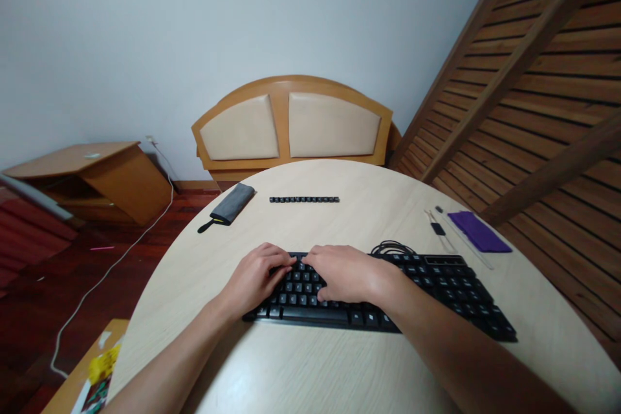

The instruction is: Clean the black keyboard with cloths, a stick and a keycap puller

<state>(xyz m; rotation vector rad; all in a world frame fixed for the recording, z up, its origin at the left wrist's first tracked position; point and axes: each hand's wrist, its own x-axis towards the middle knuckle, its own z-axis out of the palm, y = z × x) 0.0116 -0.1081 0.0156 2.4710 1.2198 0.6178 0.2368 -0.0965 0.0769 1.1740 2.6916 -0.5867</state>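
A black keyboard (315, 315) lies flat on the round, pale wooden table (291, 369). My left hand (259, 275) rests over its left part, fingers curled, with thumb and index tip close together at the upper keys. Anything between those tips is too small to make out. My right hand (344, 272) lies across the middle of the keyboard. Its index finger reaches to the upper keys beside the left fingertips, and its thumb is spread apart lower down. Beyond the keyboard, a straight row of small black keycaps (304, 199) sits on the table.
A grey pouch (235, 202) with a black strap lies at the far left. The coiled black cable (392, 246) is behind the keyboard. On the right are a purple cloth (478, 231) and a small tool (437, 228) with wire loops. A slatted wooden screen (533, 90) stands beyond.
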